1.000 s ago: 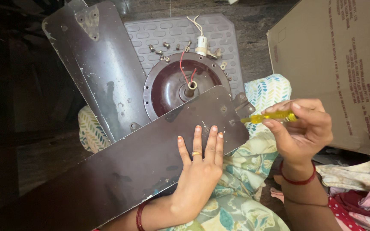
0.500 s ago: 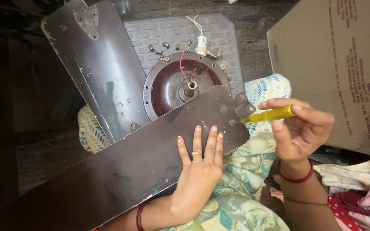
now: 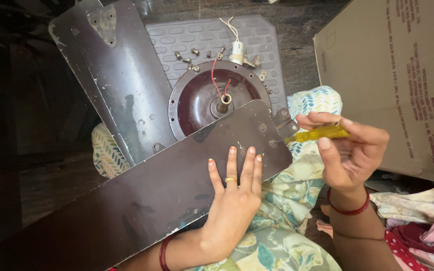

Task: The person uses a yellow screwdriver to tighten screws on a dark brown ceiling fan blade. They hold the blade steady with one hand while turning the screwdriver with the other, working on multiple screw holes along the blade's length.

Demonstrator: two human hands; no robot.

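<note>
Screwdriver, yellow-handled, held right of centre frame, pinched between thumb and fingers of right hand, tip aimed left at bracket end of lower fan blade. Left hand laid flat on that blade, palm down, fingers spread, grasping nothing; ring on one finger, red bangle at each wrist. Lower blade dark maroon, stretched from lower left corner to centre. Second fan blade set in upper left, overlapped by the lower one near the fan motor housing, round and maroon, upper centre, with red wires at its hub. Loose screws scattered on grey plastic board above the housing, beside a small white connector. Cardboard box, brown, large, filling upper right; red print on its side face and a small red mark near its lower right edge. Crumpled cloths piled in lower right.

Compared with half a second earlier: screwdriver handle tilted slightly lower, right thumb shifted along it; left hand and blades unchanged in place.
</note>
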